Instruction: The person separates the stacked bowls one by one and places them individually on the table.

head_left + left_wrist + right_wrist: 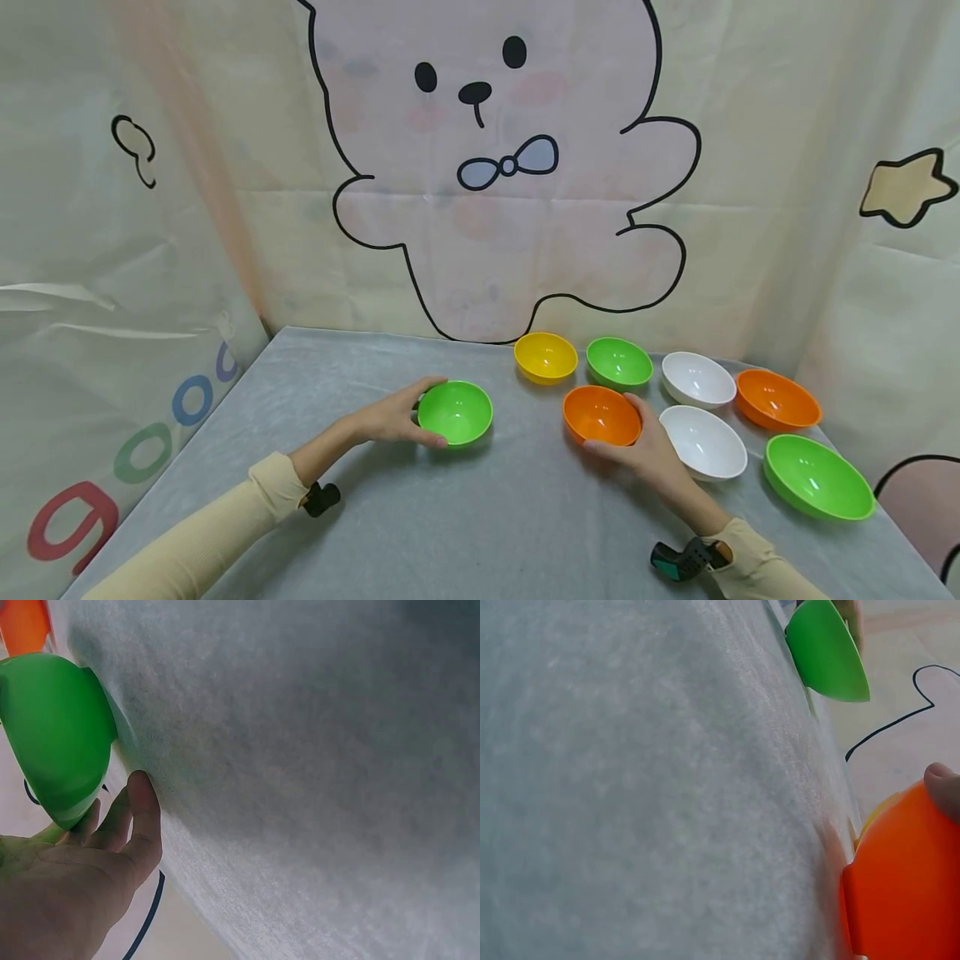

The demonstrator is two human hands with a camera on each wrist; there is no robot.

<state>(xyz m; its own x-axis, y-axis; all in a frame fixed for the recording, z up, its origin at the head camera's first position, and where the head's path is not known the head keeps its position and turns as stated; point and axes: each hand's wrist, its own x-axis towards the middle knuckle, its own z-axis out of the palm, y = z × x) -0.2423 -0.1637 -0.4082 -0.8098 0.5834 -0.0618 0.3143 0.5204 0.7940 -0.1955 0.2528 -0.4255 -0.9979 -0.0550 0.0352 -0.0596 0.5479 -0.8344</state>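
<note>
On the left of the table, a small green bowl (456, 413) stands with its mouth up. My left hand (399, 416) grips it from the left, thumb at the near rim and fingers round the far side. In the left wrist view those fingers (146, 814) show beside the bowl's curved wall, close to the cloth. My right hand (654, 450) holds a small orange bowl (600, 415) from its right side. The right wrist view shows the thumb (943, 789) on that bowl's rim; the other fingers are mostly hidden there.
Behind the orange bowl stand a yellow bowl (546, 358) and another green bowl (619, 362). To the right are two white bowls (699, 380), a larger orange bowl (778, 400) and a larger green bowl (819, 477). A printed curtain (480, 267) hangs at the grey-covered table's (480, 525) back edge.
</note>
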